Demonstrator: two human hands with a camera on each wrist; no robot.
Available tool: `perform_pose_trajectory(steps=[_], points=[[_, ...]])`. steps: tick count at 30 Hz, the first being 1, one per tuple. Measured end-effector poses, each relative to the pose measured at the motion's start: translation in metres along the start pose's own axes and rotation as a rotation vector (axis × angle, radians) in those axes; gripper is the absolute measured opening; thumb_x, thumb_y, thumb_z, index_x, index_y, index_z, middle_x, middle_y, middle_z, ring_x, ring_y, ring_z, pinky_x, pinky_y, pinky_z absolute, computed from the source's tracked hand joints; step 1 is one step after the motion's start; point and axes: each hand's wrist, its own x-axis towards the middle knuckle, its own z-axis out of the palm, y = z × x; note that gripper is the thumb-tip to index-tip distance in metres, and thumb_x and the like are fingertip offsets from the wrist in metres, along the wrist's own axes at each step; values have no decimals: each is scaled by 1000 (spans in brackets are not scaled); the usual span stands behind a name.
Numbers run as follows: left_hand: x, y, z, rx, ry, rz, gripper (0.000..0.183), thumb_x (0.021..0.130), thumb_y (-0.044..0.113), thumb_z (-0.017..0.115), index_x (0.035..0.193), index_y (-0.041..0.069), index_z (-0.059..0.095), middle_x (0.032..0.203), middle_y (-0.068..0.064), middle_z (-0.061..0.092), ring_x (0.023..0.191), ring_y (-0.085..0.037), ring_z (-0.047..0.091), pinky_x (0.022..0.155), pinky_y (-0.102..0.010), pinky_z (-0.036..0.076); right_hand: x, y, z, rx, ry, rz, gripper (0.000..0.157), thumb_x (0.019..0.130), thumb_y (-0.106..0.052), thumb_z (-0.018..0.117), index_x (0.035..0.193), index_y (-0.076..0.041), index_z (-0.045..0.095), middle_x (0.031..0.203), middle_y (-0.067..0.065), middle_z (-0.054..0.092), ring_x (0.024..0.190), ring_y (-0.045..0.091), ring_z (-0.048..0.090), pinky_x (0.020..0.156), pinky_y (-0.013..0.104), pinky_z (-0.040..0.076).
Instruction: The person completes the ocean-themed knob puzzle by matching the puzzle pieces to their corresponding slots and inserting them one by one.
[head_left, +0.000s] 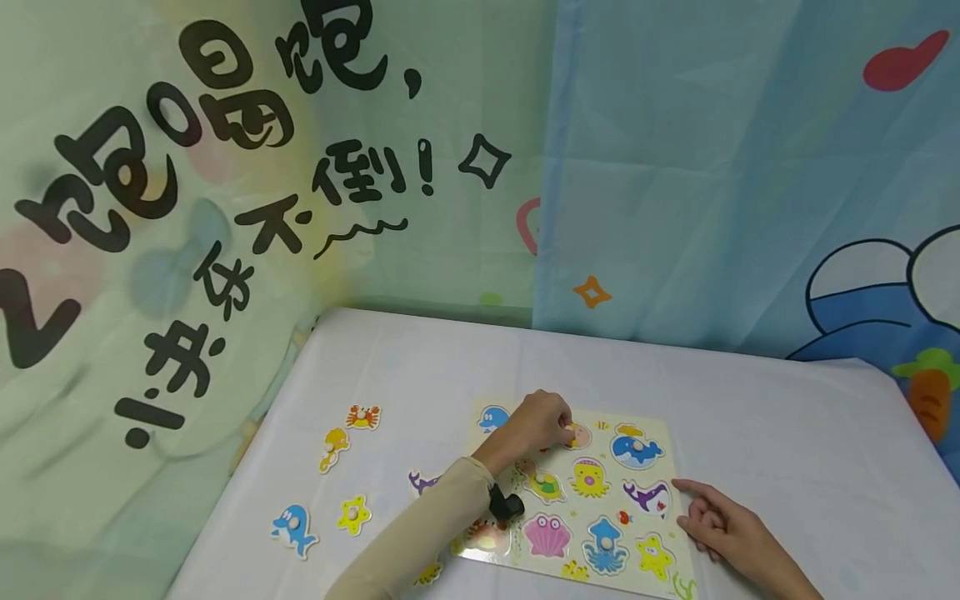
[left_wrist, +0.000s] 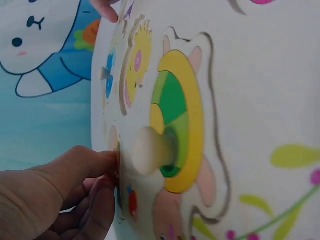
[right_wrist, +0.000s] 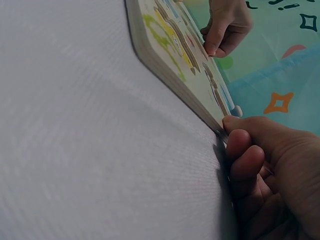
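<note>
A cream sea-animal puzzle board (head_left: 654, 427) lies on the white table. My left hand (head_left: 534, 423) reaches over its far middle part, thumb and fingers pinching a puzzle piece with a pinkish part (head_left: 580, 436) at the board's surface. Most of this piece is hidden by the fingers. Close by in the left wrist view is a green and yellow turtle piece (left_wrist: 175, 115) with a round knob. At the board's right edge is my right hand (head_left: 723, 525), its straight index finger touching the edge and its other fingers curled in. A whale piece (head_left: 637, 450) sits in the upper right.
Left of the board lie loose pieces: a crab (head_left: 363, 417), a yellow seahorse (head_left: 334, 448), a blue dolphin (head_left: 294, 529) and a yellow star (head_left: 354, 515). The left sleeve (head_left: 423, 533) covers part of the board's left side. Printed curtains (head_left: 675, 167) hang behind the table.
</note>
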Motion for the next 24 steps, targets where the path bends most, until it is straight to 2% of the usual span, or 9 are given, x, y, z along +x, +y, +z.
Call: perform_pose_trajectory(steps=[8,15,19,24], points=[[0,-1,3,-38,-1,-37,17,88,24,71,76,13,65,61,6,51,46,-4,45,43,-16,36,2,-1,0,0,-6,-5,65,89,-23,68,144,-3,39,79,6,53,58,17,52,55,23,47],[3,-6,5,-62,-13,-12,13,89,23,70,81,13,66,69,6,55,51,-4,47,45,-16,39,2,-1,0,3,-9,-7,66,90,-25,67,144,-2,38,80,6,52,58,18,52,54,23,46],[4,-8,6,-72,-22,8,14,88,26,71,93,13,69,76,5,58,62,-5,48,52,-16,39,3,-1,0,6,-9,4,65,90,-25,68,144,-3,39,81,6,53,59,18,52,55,23,48],[2,-10,4,-107,-7,-25,34,87,32,72,115,12,66,83,4,59,69,-5,50,57,-16,42,3,-1,-1,7,-20,17,68,89,-30,68,146,-6,38,83,6,52,61,20,53,57,23,48]])
